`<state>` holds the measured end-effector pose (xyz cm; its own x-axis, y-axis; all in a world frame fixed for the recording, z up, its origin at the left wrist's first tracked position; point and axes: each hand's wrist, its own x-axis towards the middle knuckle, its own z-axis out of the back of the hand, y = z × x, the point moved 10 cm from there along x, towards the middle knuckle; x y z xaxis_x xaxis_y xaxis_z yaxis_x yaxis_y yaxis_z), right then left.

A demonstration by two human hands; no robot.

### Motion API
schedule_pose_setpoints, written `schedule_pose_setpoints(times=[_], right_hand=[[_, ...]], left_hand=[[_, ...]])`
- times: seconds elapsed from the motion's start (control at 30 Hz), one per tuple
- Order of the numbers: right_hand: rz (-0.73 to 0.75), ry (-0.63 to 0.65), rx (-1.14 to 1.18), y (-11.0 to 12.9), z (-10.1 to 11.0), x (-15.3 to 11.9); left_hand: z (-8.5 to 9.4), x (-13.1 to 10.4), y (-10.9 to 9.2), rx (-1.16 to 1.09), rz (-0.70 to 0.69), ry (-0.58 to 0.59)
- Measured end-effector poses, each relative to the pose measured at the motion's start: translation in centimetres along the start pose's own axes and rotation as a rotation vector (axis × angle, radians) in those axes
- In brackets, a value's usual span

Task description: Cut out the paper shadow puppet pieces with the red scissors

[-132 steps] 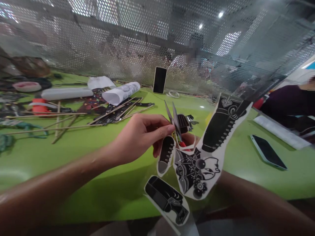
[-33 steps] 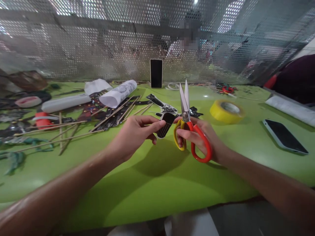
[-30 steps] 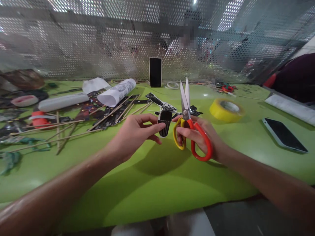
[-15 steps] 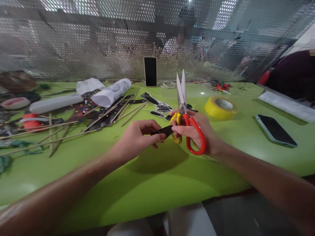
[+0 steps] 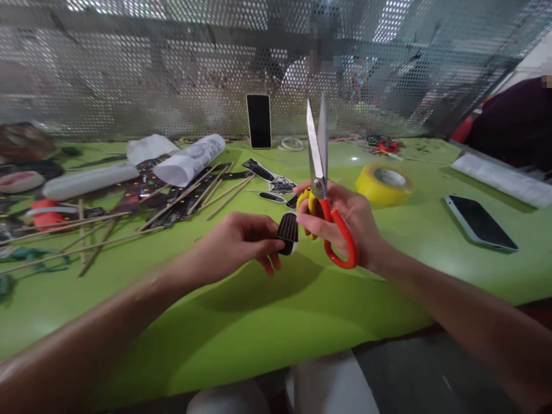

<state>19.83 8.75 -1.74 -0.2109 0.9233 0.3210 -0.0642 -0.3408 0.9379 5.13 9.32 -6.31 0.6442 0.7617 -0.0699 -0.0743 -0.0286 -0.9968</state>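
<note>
Over the near part of the green desk (image 5: 241, 328), my left hand (image 5: 235, 242) pinches a small black striped cut-out (image 5: 288, 231) between thumb and fingers. Just right of it, my right hand (image 5: 356, 221) grips scissors (image 5: 318, 183) by their red and yellow handles, blades slightly parted and pointing up; I can't tell whether my right fingertips touch the striped piece. A phone (image 5: 480, 223) lies to the right. Farther off on that side sits a yellow tape roll (image 5: 376, 192), while more patterned cut-outs (image 5: 281, 185) lie just beyond my hands. To the left are thin wooden sticks (image 5: 229, 198), then a printed paper roll (image 5: 190, 162). Farthest, a black-screened device (image 5: 259, 122) stands upright before a perforated panel (image 5: 172, 86).
</note>
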Motion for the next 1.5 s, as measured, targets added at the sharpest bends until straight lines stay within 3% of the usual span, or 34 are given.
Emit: schedule_pose_setpoints(times=[0.23,0.5,0.73,0.93,1.3,1.5], right_hand=[[-0.059,0.287,0.014,-1.5,-2.4,-1.2],[-0.075,0.292,-0.244,-1.2,-3.2,-2.1],[-0.053,0.289,-0.189,-0.9,-4.0,-2.7],[-0.048,0.288,-0.098,-1.2,-4.8,-2.8],[0.076,0.281,-0.102,0.8,-5.0,-2.7],[0.006,0.279,-0.061,1.1,-5.6,-2.6]], left_hand=[[1.8,-1.4,-3.1,-0.215,-0.233,-0.262],[2.4,-2.8,-4.3,-0.354,-0.353,-0.381],[1.7,-2.5,-3.7,-0.499,-0.295,-0.399],[1.3,-2.4,-3.0,-0.480,-0.295,-0.419],[0.6,-3.3,-5.5,-0.255,-0.387,-0.374],[0.6,-3.3,-5.9,-0.209,-0.393,-0.391]])
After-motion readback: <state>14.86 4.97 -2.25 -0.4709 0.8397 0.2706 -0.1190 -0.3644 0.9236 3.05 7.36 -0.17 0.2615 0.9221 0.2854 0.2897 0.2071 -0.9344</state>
